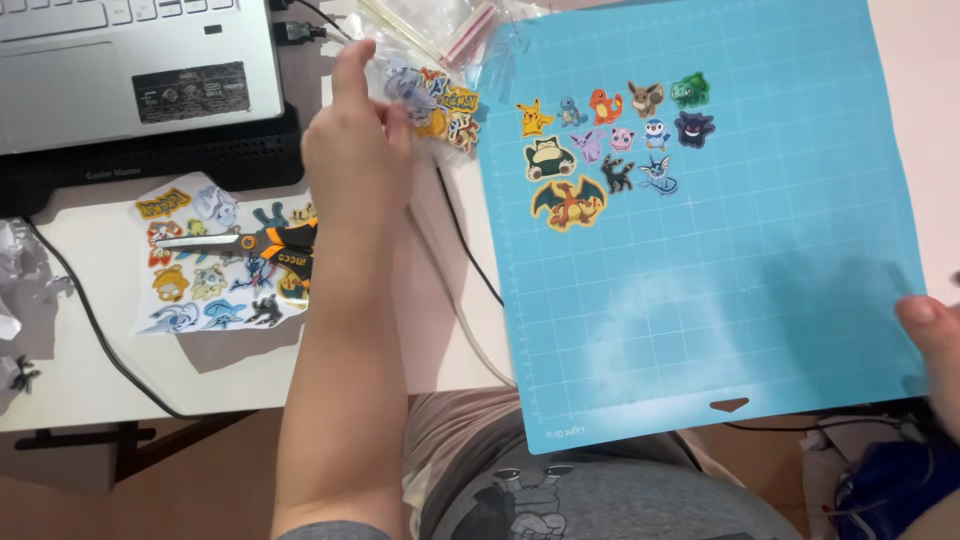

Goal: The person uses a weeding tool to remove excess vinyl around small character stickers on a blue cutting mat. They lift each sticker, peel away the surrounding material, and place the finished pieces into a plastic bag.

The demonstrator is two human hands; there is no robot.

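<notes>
On the white surface [90, 370], stickers sit half sorted between a mat and a sheet.

Largest is the blue gridded cutting mat [720, 300], smooth and flexible, its far left corner carrying glossy die-cut creature stickers [610, 140] with most squares bare. The right hand [935, 345] pinches its right edge. A printed sticker sheet [215, 265] lies left under orange-handled scissors [255, 245]. The left hand [360, 150] pinches a small cut sticker bunch [445, 105].

Sticker sorting at a white desk.
Left hand [358, 150] pinches a bunch of cut stickers [445, 105] above the desk [80, 370]. Right hand [935, 350] grips the edge of a blue cutting mat [720, 280] with cartoon stickers [610, 150]. Scissors [255, 245] lie on a sticker sheet [200, 290] near the laptop [130, 60].
</notes>
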